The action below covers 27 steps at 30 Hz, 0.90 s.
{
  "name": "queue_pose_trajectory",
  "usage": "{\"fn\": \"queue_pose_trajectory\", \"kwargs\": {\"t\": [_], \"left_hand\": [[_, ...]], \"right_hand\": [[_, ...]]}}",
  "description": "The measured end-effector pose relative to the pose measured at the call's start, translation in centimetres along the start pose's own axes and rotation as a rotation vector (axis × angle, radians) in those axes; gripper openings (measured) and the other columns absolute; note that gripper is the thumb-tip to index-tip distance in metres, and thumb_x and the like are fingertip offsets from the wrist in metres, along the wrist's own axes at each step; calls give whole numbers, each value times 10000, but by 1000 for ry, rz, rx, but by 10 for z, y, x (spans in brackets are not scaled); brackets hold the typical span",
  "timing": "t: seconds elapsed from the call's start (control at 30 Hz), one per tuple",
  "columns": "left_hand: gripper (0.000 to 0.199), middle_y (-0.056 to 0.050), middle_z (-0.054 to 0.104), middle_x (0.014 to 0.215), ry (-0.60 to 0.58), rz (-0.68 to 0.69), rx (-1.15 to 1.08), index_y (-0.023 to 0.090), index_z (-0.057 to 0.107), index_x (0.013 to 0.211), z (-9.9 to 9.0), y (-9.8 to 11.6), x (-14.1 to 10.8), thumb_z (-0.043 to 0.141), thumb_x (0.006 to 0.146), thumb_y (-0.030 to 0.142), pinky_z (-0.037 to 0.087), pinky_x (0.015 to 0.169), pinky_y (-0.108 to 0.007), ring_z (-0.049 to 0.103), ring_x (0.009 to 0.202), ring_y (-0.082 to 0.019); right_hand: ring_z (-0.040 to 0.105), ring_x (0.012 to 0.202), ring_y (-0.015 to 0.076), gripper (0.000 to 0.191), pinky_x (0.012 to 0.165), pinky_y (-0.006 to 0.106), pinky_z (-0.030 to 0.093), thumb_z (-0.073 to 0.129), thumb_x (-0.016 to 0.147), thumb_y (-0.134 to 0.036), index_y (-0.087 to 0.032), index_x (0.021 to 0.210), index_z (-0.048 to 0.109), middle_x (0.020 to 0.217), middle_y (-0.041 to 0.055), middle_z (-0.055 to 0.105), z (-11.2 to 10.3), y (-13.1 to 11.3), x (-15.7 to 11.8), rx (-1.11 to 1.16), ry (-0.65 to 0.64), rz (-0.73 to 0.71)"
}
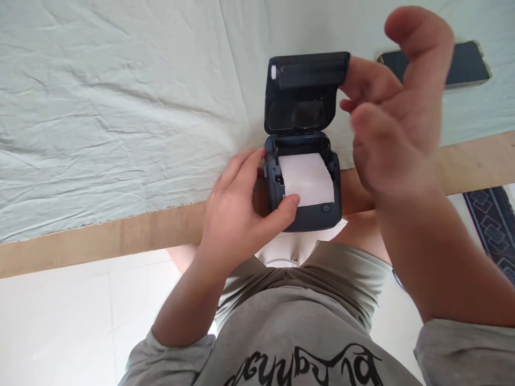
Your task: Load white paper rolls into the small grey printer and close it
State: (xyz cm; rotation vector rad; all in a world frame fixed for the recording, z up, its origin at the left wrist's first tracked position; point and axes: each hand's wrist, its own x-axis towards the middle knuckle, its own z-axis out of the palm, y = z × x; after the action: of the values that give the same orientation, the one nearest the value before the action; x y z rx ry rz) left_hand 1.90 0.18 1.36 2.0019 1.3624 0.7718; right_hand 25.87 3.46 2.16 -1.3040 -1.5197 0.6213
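A small dark label printer [309,219] is held over the table's front edge, its lid [295,96] swung up. White paper [308,179] from inside lies across the front of the body, beside a round power button. My left hand [237,209] grips the printer's left side, the thumb pressing on the paper's lower left corner. At the lid's upper right corner, my right hand [398,118] touches with its fingers, which are bent and partly apart. Whether those fingers pinch the lid or only rest against it is hard to see.
A phone [469,64] lies on the pale cloth [120,96] behind my right hand. The table's bare wooden edge [161,228] runs across in front of my lap. A dark patterned mat [493,225] is on the floor at right.
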Motion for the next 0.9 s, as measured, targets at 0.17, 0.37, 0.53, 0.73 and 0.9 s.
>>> {"fn": "queue_pose_trajectory", "kwargs": {"t": [0.17,0.37,0.53,0.73,0.9], "left_hand": [[612,-98,760,1580,-4,-2,5,259,697,1507,0,2,0,743,950,508,692,1193,-569,746,1434,-377],[645,-85,747,1596,-14,10,-20,295,577,1585,-2,1,-1,714,989,500,689,1189,-594,766,1412,-372],[583,-82,672,1664,-26,152,10,353,643,1520,-2,1,-5,705,954,478,622,1262,-646,683,1532,-410],[528,-113,672,1629,67,232,74,311,713,1414,5,-1,-7,750,913,472,631,1229,-677,699,1496,-447],[830,-138,641,1709,20,213,146,311,539,1647,4,-6,-11,822,895,522,628,1248,-663,671,1554,-439]], "right_hand": [[766,1070,177,528,927,370,645,685,1011,-744,-299,1290,632,1314,43,752,-2,13,-11,113,33,-57],[753,1052,160,484,883,331,652,769,1004,-682,-294,1294,792,1238,35,785,-7,17,-23,32,-216,35],[750,1133,181,497,917,344,676,800,963,-637,-308,1334,773,1343,40,765,-13,23,-18,26,-296,56],[750,1142,186,472,894,346,685,792,981,-562,-280,1352,716,1453,58,725,-18,14,-15,-32,-403,84],[724,1263,207,548,1106,434,656,556,1110,-661,-244,1444,677,1499,96,709,-8,14,-29,-127,-270,-29]]}}
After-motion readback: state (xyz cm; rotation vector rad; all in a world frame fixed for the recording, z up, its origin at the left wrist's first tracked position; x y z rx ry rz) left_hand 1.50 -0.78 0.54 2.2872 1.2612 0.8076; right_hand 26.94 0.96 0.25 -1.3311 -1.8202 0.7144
